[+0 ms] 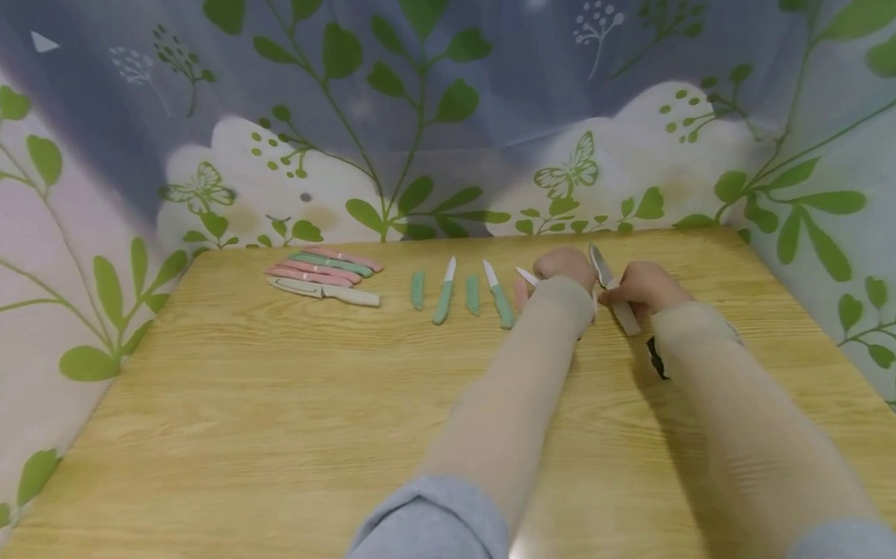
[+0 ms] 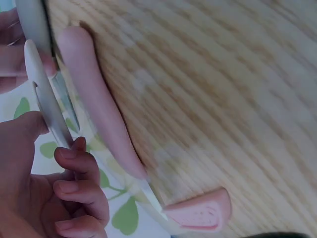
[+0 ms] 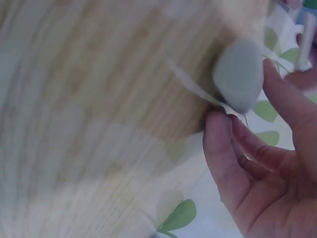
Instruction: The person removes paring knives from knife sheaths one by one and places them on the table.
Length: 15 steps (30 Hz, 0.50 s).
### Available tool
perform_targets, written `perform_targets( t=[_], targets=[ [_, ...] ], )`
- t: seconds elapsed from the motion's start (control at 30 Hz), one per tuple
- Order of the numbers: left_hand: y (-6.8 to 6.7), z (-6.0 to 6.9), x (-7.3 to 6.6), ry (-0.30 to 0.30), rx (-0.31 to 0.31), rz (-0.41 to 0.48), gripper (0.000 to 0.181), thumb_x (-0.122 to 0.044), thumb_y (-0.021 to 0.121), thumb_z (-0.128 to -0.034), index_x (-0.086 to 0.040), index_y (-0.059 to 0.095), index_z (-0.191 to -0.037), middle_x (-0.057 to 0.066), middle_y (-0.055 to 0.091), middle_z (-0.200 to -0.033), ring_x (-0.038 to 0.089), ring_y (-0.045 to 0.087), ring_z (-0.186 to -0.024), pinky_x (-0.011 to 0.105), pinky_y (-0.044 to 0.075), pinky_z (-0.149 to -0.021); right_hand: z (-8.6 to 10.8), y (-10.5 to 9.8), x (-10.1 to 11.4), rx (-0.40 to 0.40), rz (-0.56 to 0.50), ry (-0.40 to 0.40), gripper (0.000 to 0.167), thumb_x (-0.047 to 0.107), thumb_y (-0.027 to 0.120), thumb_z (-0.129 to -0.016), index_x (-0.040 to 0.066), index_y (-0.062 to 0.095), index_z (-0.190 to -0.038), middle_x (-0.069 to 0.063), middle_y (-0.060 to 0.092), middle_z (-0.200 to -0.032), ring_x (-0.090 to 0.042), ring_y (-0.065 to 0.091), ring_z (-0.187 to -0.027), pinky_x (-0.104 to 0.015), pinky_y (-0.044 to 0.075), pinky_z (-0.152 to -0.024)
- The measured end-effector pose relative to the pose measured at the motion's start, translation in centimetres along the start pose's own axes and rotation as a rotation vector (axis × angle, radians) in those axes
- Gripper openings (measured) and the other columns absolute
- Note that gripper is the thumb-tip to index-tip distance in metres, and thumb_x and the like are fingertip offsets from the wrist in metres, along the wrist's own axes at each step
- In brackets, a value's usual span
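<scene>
My left hand (image 1: pixel 565 268) pinches a slim off-white knife sheath (image 2: pixel 47 96) between thumb and fingers, raised off the table. To its right my right hand (image 1: pixel 649 287) grips an off-white paring knife (image 1: pixel 627 318) by the handle, its bare blade (image 1: pixel 601 264) pointing away from me. In the right wrist view the butt of that handle (image 3: pixel 238 75) sits between thumb and fingers. Under the left hand lies an unsheathed pink paring knife (image 2: pixel 101 109), with its pink sheath (image 2: pixel 203 212) near the blade tip. The left forearm covers most of this pink pair in the head view.
Left of the hands lie two bare green knives (image 1: pixel 443 303) (image 1: pixel 502 305) and two green sheaths (image 1: pixel 418 290) (image 1: pixel 473 295). Farther left, several sheathed pink and green knives (image 1: pixel 320 272) lie beside a sheathed off-white knife (image 1: pixel 351 295). A leaf-patterned curtain (image 1: pixel 427 147) borders the wooden table (image 1: pixel 275 437).
</scene>
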<state>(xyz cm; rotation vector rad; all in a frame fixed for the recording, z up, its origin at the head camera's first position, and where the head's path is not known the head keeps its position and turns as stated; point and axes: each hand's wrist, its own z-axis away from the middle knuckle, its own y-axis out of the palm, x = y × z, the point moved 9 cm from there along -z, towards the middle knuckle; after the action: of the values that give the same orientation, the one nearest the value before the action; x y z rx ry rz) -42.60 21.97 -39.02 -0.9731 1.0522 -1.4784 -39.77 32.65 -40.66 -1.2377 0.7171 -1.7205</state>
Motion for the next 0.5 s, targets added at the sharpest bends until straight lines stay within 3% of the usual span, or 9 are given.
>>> perform_targets(
  t=[0.13,0.27,0.37,0.5],
  targets=[
    [0.5,0.0,-0.7,0.01,0.059,-0.053,0.026,-0.038,0.04,-0.1037,-0.028,0.065,-0.105,-0.012,0.056,-0.086,0.007,0.043,-0.065,0.024,0.033,-0.057,0.3,-0.5,0.0,0.001,0.022,-0.006,0.035,0.023,0.07,-0.087,-0.011,0.064,-0.084,-0.012,0.064,-0.069,-0.014,0.058,-0.059,-0.027,0.05,-0.058],
    [1.8,-0.4,-0.8,0.031,0.106,-0.127,0.025,-0.033,0.038,-0.1042,-0.027,0.058,-0.091,-0.009,0.039,-0.072,0.009,0.03,-0.06,0.026,0.023,-0.054,0.5,0.0,0.3,0.008,0.042,-0.011,0.036,0.02,0.071,-0.087,-0.015,0.065,-0.09,-0.022,0.068,-0.08,-0.018,0.063,-0.064,-0.03,0.053,-0.061],
    [1.9,-0.9,-0.8,0.023,0.116,-0.158,0.025,-0.03,0.037,-0.1044,-0.027,0.055,-0.088,-0.006,0.032,-0.071,0.011,0.025,-0.059,0.028,0.02,-0.054,0.3,0.1,0.5,0.034,0.024,0.004,0.038,0.021,0.073,-0.085,-0.015,0.065,-0.092,-0.023,0.069,-0.085,-0.02,0.066,-0.067,-0.032,0.056,-0.064],
    [2.0,-1.4,-0.9,-0.002,0.105,-0.144,0.025,-0.029,0.036,-0.1045,-0.028,0.058,-0.092,-0.007,0.034,-0.07,0.011,0.025,-0.056,0.028,0.019,-0.051,-0.4,0.3,-0.1,0.063,-0.011,0.025,0.045,0.026,0.079,-0.081,-0.015,0.066,-0.092,-0.023,0.069,-0.088,-0.023,0.07,-0.07,-0.032,0.058,-0.064]
  ],
)
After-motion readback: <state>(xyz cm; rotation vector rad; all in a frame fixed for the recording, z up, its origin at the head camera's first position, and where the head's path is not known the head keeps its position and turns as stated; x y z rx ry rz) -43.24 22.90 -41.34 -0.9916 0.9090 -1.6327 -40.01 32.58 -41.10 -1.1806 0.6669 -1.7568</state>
